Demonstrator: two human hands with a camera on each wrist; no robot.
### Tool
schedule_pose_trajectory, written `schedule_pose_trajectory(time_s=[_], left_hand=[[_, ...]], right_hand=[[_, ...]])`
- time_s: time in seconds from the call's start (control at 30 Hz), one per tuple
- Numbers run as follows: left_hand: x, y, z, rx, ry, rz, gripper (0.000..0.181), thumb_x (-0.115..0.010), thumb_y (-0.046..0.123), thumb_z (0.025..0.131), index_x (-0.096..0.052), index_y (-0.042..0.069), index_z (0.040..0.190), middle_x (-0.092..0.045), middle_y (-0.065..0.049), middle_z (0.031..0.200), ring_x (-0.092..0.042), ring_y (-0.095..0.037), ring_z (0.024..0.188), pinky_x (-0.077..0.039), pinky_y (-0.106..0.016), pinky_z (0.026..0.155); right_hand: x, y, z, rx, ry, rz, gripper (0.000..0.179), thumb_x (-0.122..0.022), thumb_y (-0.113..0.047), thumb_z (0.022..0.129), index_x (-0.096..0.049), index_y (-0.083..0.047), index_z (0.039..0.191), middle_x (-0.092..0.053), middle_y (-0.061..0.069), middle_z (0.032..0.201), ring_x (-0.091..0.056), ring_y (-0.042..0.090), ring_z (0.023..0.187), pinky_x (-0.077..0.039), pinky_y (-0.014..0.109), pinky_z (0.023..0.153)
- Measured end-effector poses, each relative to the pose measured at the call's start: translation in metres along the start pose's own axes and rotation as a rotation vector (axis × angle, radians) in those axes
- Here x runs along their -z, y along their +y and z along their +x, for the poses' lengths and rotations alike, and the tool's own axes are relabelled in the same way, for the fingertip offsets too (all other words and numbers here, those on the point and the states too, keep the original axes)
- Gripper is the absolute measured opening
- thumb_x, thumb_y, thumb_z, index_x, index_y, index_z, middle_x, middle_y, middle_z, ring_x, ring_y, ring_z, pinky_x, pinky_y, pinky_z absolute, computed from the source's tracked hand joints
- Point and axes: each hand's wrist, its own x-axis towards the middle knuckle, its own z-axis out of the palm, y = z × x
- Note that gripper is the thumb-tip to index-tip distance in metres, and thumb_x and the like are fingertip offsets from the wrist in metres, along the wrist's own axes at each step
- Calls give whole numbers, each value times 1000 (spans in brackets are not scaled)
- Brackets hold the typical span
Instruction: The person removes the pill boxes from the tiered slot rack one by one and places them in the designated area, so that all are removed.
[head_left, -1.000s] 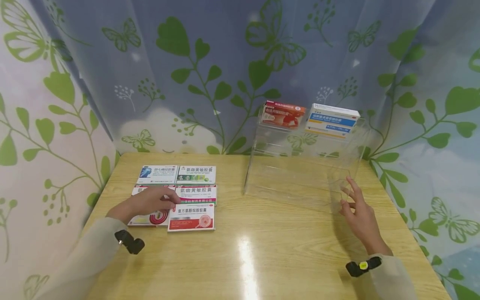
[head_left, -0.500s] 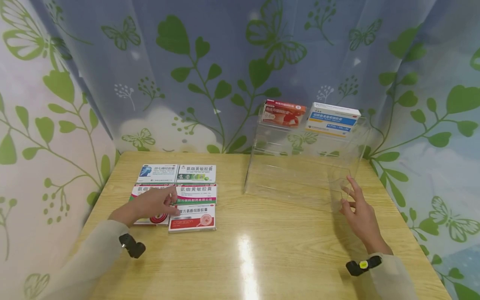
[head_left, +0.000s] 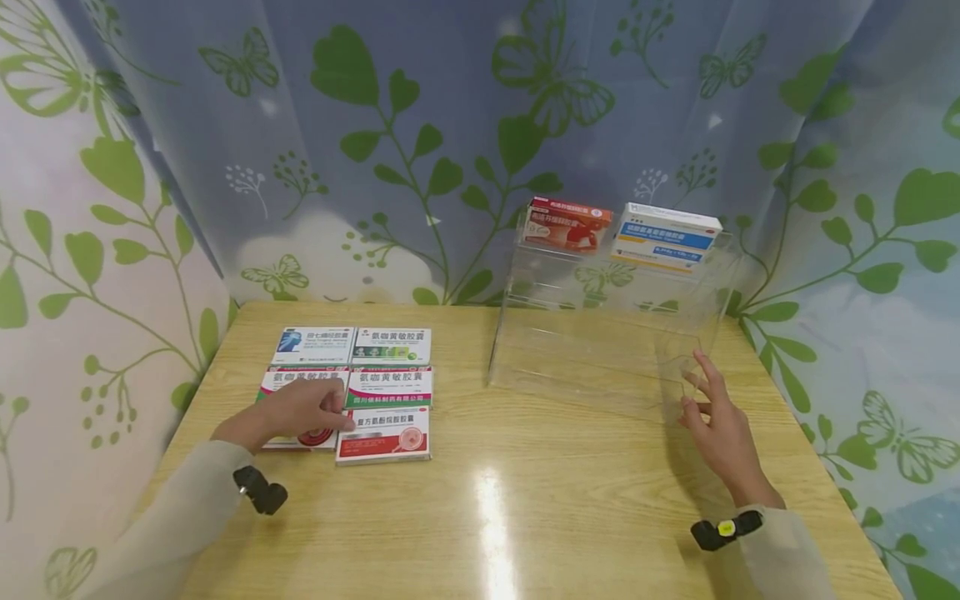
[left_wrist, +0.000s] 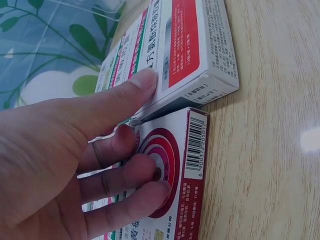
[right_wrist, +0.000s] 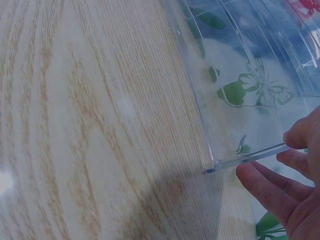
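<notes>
My left hand is at a red-and-white medicine box, the nearest of a group lying flat on the table. In the left wrist view, its thumb lies on the box's top face and the index finger curls at the side edge, pinching it. The other fingers hang curled over a neighbouring medicine box with red rings. My right hand is beside a clear acrylic display rack; in the right wrist view its extended fingertips touch the rack's side edge.
More medicine boxes lie in two columns, such as a green-and-white one and a blue-and-white one. On the rack's top tier stand an orange-red box and a white-and-blue box. A patterned curtain borders the wooden table.
My left fingers have drawn back from the red-and-white medicine box's top edge, and the thumb has come onto its left end. My right hand and the rack have stayed put.
</notes>
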Motion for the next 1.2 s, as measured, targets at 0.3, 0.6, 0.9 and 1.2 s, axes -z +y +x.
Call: schedule_pose_trajectory(time_s=[0.3,0.6,0.9,1.2], left_hand=[[1,-2,-2,-2,9,-35,33,-80,39,100,-59,15,96,-62,0,81,-56,-15,72,-46,-28,61],[4,-2,-2,-14,17,-41,34,-74,47,104,-60,16,98,-59,0,75,-54,-14,64,-44,-28,56],[22,15,13,-140,164,-57,22,-65,36,111,-68,14,113,-73,-7,101,-69,-19,85,-59,-36,75],[56,70,41,-204,341,-56,24,-63,30,113,-69,12,128,-73,-10,125,-69,-30,115,-60,-51,96]], right_hand=[[0,1,0,1,-5,3,77,-54,-4,112,-16,-24,176,-54,35,156,-77,50,98,-54,9,67],[0,1,0,10,4,-3,77,-54,-3,112,-17,-24,176,-55,35,155,-78,49,97,-53,8,67],[1,-1,0,3,3,-15,76,-54,-5,112,-17,-24,176,-55,35,155,-78,50,96,-54,11,67],[-1,0,0,8,11,-7,77,-54,-4,112,-18,-24,176,-55,35,155,-78,50,97,-54,12,66]])
